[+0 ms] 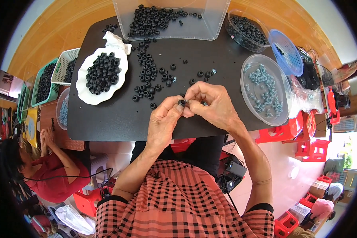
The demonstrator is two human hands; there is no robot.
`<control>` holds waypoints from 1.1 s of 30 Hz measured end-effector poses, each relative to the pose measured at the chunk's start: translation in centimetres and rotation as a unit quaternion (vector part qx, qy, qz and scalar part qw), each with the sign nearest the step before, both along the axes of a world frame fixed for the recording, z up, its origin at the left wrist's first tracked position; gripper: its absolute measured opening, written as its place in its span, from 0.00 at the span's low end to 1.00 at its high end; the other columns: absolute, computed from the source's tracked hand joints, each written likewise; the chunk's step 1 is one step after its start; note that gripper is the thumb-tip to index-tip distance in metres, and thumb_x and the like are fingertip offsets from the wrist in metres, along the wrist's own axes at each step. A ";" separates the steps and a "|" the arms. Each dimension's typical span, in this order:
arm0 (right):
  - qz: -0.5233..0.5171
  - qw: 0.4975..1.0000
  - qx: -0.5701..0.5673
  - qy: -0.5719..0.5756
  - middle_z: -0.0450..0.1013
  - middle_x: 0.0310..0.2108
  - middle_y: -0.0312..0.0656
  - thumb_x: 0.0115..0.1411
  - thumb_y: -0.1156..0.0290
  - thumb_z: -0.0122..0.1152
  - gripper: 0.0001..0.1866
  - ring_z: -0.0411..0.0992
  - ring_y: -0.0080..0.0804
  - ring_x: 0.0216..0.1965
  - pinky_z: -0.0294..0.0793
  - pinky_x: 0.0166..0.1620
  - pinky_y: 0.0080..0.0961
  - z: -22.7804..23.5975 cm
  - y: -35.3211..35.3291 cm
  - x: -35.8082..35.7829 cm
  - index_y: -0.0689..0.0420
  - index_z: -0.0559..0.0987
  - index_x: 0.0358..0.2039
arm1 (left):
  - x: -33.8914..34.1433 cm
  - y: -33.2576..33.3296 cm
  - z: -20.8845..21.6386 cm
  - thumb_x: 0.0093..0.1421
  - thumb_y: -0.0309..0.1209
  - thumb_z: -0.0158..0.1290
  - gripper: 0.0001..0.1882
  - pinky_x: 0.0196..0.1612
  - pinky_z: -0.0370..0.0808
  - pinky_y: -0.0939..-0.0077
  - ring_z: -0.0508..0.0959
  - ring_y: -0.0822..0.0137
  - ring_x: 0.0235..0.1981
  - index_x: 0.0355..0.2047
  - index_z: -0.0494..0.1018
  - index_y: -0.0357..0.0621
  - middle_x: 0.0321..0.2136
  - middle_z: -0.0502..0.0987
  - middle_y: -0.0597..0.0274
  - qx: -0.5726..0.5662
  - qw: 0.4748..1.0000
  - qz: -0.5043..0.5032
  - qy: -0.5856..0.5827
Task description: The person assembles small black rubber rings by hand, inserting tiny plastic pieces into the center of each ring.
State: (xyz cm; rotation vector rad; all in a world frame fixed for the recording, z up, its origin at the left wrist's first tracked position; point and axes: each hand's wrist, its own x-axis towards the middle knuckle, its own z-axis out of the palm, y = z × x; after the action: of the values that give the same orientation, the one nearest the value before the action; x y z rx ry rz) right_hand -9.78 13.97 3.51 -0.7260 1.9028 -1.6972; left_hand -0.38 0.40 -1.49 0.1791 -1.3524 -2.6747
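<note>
Close to the dark table's front edge my two hands meet, fingertips together. My left hand [164, 123] pinches a small round black plastic piece [181, 102] with a hole in it, between thumb and forefinger. My right hand [213, 104] is closed at that piece, thumb and forefinger pressed on something too small to make out. Just beyond the fingers lie several loose black pieces [148, 72] of the same kind, with a few small blue-grey pieces [214, 71] among them. A clear round tray [248, 104] of such blue-grey pieces is right of my right hand.
A white scalloped plate [82, 88] heaped with black pieces stands left. At the back are a clear bin [194, 33] and a clear round bowl [261, 47] of black pieces; a blue basket [291, 59] sits right. Another person [61, 174] sits at the left beside green baskets [53, 89].
</note>
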 end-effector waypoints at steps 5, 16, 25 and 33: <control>-0.007 1.000 -0.007 0.003 0.75 0.21 0.36 0.50 0.79 0.59 0.06 0.73 0.17 0.24 0.72 0.31 0.17 -0.9 0.4 0.3 0.64 0.76 0.30 | 0.2 0.4 -0.1 0.67 0.24 0.45 0.10 0.44 0.71 0.84 0.74 0.77 0.36 0.45 0.71 0.33 0.34 0.76 0.64 -0.097 0.995 0.029 -0.005; -0.037 0.998 -0.051 0.023 0.73 0.24 0.33 0.52 0.80 0.60 0.03 0.69 0.15 0.26 0.70 0.30 0.16 -2.2 0.5 1.1 0.63 0.76 0.29 | 0.4 0.5 1.0 0.66 0.24 0.46 0.08 0.40 0.70 0.85 0.71 0.79 0.34 0.43 0.71 0.34 0.31 0.74 0.68 -0.225 0.974 0.026 -0.020; -0.095 0.993 -0.065 0.006 0.74 0.23 0.36 0.51 0.82 0.59 0.04 0.72 0.17 0.25 0.71 0.30 0.17 -2.5 0.4 1.7 0.63 0.77 0.29 | 0.2 0.7 1.1 0.65 0.24 0.47 0.09 0.36 0.67 0.87 0.69 0.81 0.31 0.44 0.71 0.35 0.29 0.71 0.72 -0.253 0.967 0.034 -0.012; -0.091 0.979 -0.014 0.183 0.75 0.26 0.38 0.51 0.83 0.60 0.03 0.72 0.20 0.23 0.72 0.29 0.19 -1.3 0.6 1.9 0.64 0.78 0.28 | 0.4 0.6 1.1 0.66 0.23 0.46 0.08 0.39 0.69 0.86 0.71 0.80 0.34 0.43 0.72 0.34 0.31 0.73 0.68 -0.257 0.966 0.034 0.007</control>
State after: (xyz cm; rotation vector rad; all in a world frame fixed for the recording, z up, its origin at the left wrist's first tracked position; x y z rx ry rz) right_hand -7.89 14.60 2.19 -0.9553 2.2593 -1.8001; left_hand 0.06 0.95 -0.37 0.1441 -1.9331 -2.1697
